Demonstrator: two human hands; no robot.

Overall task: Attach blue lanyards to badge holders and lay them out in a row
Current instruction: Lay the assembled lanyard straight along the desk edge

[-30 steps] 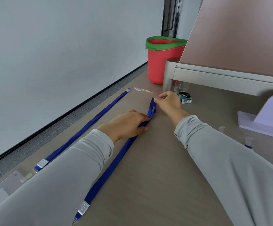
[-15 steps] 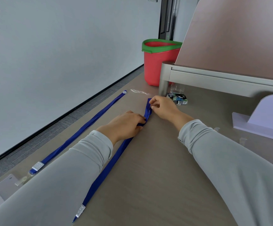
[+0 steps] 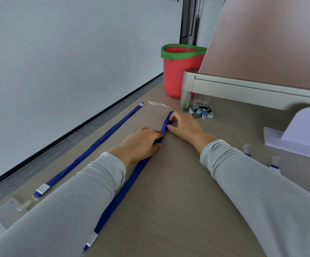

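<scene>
Two blue lanyards lie lengthwise on the wooden desk. The left lanyard (image 3: pixel 98 143) runs along the desk's left edge, and its clip joins a clear badge holder (image 3: pixel 6 210) at the near left. My left hand (image 3: pixel 141 143) presses the second lanyard (image 3: pixel 124 190) flat onto the desk at its far part. My right hand (image 3: pixel 184 125) pinches that lanyard's far end between thumb and fingers. Its metal crimp (image 3: pixel 92 238) lies near me at the bottom.
A red bucket with a green rim (image 3: pixel 178 71) stands at the back beside a raised stand's leg (image 3: pixel 185 91). A small printed box (image 3: pixel 201 111), a glass and a clear wrapper (image 3: pixel 158 104) lie behind my hands. Two loose clips (image 3: pixel 274 163) and a lilac stand (image 3: pixel 298 130) sit right.
My right hand has drawn back slightly along the second lanyard's far end and now pinches it closer to my left hand. The left hand stays pressed down.
</scene>
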